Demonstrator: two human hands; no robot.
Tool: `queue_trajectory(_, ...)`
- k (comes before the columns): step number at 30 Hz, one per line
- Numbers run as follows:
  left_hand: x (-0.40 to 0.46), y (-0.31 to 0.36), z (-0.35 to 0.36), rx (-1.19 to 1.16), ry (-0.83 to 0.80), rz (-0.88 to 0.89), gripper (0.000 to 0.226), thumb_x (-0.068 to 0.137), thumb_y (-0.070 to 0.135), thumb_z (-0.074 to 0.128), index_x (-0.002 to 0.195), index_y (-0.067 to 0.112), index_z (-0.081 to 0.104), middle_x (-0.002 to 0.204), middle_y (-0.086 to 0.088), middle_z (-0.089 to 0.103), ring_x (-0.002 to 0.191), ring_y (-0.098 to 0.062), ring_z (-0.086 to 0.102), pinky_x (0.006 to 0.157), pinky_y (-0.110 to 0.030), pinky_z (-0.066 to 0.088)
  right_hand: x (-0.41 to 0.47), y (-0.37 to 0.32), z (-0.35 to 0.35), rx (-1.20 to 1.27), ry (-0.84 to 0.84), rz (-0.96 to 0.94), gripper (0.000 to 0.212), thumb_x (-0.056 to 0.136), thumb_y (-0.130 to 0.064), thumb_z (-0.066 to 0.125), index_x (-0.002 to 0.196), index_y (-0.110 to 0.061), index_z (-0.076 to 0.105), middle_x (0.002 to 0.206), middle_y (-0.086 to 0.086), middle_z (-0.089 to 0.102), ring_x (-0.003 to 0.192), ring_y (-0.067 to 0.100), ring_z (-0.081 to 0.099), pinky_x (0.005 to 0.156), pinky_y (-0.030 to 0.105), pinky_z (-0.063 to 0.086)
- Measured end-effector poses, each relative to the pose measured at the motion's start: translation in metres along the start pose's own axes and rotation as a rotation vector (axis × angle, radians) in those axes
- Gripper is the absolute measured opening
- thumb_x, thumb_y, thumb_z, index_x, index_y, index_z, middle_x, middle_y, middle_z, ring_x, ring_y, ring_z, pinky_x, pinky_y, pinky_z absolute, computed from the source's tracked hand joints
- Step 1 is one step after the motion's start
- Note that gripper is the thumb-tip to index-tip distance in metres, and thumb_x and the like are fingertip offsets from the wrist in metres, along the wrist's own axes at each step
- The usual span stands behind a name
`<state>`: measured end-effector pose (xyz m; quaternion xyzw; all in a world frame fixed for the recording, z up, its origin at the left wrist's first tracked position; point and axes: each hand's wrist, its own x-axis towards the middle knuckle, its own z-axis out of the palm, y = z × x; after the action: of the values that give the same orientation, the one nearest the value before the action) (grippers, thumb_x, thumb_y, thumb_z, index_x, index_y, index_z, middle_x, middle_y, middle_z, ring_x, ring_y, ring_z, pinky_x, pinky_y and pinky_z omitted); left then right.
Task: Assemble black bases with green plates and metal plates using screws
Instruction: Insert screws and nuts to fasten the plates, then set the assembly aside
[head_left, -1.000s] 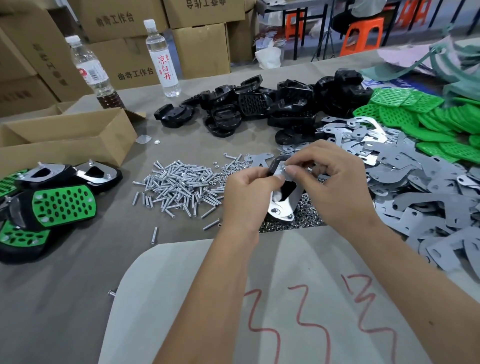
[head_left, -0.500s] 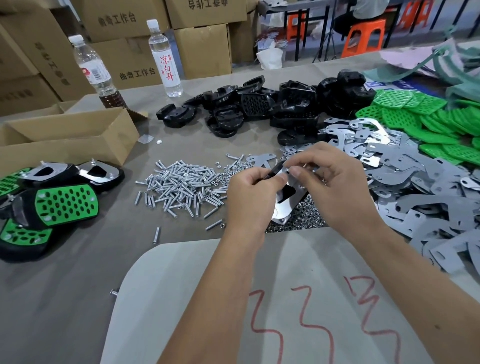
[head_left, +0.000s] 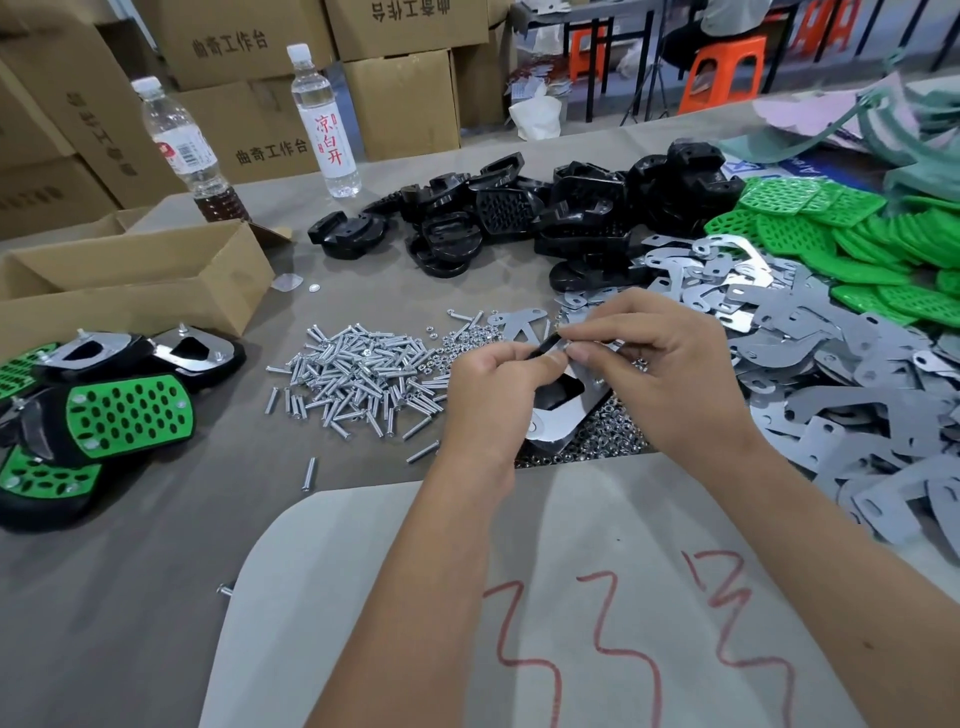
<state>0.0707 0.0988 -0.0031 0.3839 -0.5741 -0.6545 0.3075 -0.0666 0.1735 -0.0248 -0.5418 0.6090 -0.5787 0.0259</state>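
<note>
Both hands are up over the middle of the table, and the part-built assembly (head_left: 563, 402) sits right between them — a black base with a shiny metal plate on top, its long axis running from near-left, down by the left wrist, up and away to the right, where the fingertips meet. The left hand (head_left: 491, 397) grips the near-left side of it, fingers curled round, thumb on top. The right hand (head_left: 657, 371) comes in from the other side, thumb and forefinger pinched together at the far upper edge on something tiny — a nut or a screw end, I'd judge, too small to call. So the fastening point lies at the far end of the piece, nearer the right hand's fingertips, and that is where the next twist will likely go. Under the piece there's a heap of nuts (head_left: 592, 439); the loose screws (head_left: 363, 374) are just to the left, within easy reach of the left hand. Metal plates (head_left: 857, 395) spread to the right, green plates (head_left: 831, 239) beyond them, black bases (head_left: 498, 218) piled at the back. Finished units (head_left: 104, 410) lie far left beside a cardboard box (head_left: 130, 291), two water bottles (head_left: 324, 119) behind, all on a grey table cover (head_left: 130, 597) with cartons stacked along the wall.
</note>
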Motion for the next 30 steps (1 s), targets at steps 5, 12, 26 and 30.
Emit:
queue_trajectory(5,0.002,0.003,-0.011,0.080,-0.075,-0.013,0.019,0.087,0.014,0.074,0.069,0.017,0.072,0.067,-0.003,0.063,0.066,-0.019,0.055,0.066,-0.031,0.041,0.002,0.000,-0.007,0.069,-0.110,0.023,0.021,0.084,-0.001,0.082,0.096,-0.018,0.083,0.091,0.000,0.071,0.082,0.024,0.069,0.067,0.051,0.055)
queue_trajectory(12,0.006,0.002,-0.015,0.104,-0.064,-0.031,0.014,0.076,0.022,0.074,0.070,0.010,0.076,0.078,-0.007,0.070,0.078,-0.023,0.063,0.079,-0.036,0.048,0.004,0.000,-0.011,-0.083,-0.205,-0.029,0.023,0.087,0.003,0.078,0.099,-0.016,0.084,0.089,-0.004,0.069,0.087,0.016,0.066,0.073,0.036,0.054)
queue_trajectory(26,0.006,-0.001,-0.013,0.145,-0.111,-0.018,0.036,0.077,0.035,0.069,0.078,0.000,0.072,0.075,-0.008,0.060,0.073,-0.020,0.052,0.073,-0.035,0.036,0.004,0.010,-0.006,0.257,-0.111,0.154,0.020,0.082,-0.002,0.084,0.087,-0.022,0.083,0.087,0.002,0.071,0.079,0.033,0.069,0.065,0.056,0.057)
queue_trajectory(30,0.008,-0.002,-0.015,0.117,-0.100,-0.027,0.020,0.093,0.022,0.073,0.086,0.004,0.078,0.079,-0.007,0.071,0.075,-0.020,0.061,0.077,-0.034,0.044,0.003,0.013,-0.005,0.246,-0.095,0.163,0.012,0.081,-0.009,0.086,0.086,-0.019,0.083,0.084,0.003,0.070,0.077,0.032,0.068,0.063,0.054,0.057)
